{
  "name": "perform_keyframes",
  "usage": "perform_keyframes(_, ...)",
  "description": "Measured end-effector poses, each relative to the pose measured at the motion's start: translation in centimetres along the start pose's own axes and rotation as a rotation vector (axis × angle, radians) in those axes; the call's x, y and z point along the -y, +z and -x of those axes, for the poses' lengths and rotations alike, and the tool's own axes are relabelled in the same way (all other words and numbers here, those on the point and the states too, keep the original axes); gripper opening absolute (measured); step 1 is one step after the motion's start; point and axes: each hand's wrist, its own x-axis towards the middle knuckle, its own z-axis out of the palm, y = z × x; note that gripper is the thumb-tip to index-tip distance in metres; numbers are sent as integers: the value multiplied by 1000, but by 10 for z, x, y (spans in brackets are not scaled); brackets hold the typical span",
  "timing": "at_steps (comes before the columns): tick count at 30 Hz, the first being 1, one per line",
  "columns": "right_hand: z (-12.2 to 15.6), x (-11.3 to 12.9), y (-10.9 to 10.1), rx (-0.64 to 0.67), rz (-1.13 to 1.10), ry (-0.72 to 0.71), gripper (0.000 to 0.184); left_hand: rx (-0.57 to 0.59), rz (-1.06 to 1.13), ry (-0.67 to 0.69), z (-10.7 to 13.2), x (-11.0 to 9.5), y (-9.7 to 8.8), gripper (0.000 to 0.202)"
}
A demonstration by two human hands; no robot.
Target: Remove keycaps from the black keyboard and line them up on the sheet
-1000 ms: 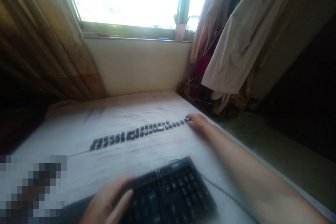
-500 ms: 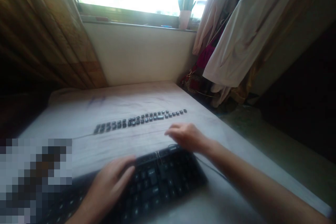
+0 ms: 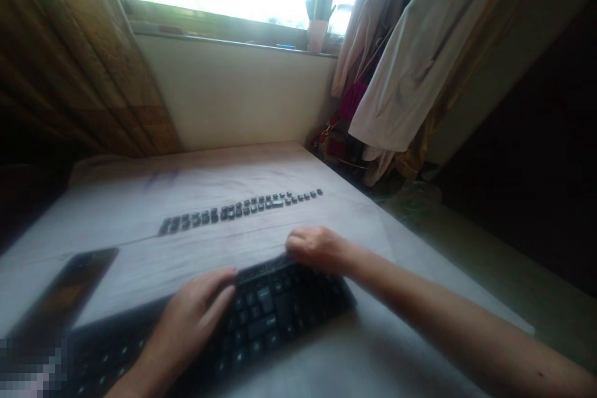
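A black keyboard [image 3: 261, 317] lies on the pale table [image 3: 209, 180] close to me. My left hand [image 3: 191, 317] rests flat on its middle keys, fingers stretched out. My right hand [image 3: 319, 247] sits at the keyboard's far right edge with its fingers curled down onto the top row; whether they pinch a key is hidden. Beyond the keyboard, a long row of loose black keycaps [image 3: 240, 208] runs across the table.
A dark phone [image 3: 65, 298] lies at the left. The table's right edge drops to the floor. Clothes [image 3: 401, 68] hang at the right, a brown curtain [image 3: 69, 68] at the left, a window sill with a pink cup [image 3: 317, 35] behind.
My right hand left the right end of the keycap row and came back to the keyboard's far right edge. The left hand stayed on the keys.
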Motion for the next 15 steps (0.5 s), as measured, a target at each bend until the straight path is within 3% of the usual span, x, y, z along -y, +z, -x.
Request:
perform_keyframes(2, 14, -11, -3, -220, -260, 290, 6, -6, -10, -3, 0, 1, 1, 32)
perform_keyframes(4, 30, -19, -5, -423, -573, 540, 17, -22, -17, -3, 0, 2, 3, 32)
perform_keyframes(6, 45, -22, -6, -542, -827, 699, 29, -32, -20, 6, 0, 4, 4, 32)
perform_keyframes(10, 65, -21, -1, -563, -1006, 838, 40, -39, -31, 41, 1, 8, 6, 33)
perform_keyframes(15, 75, -22, 6, -428, -1030, 762, 40, -37, -36, 57, 0, 9, 3, 33)
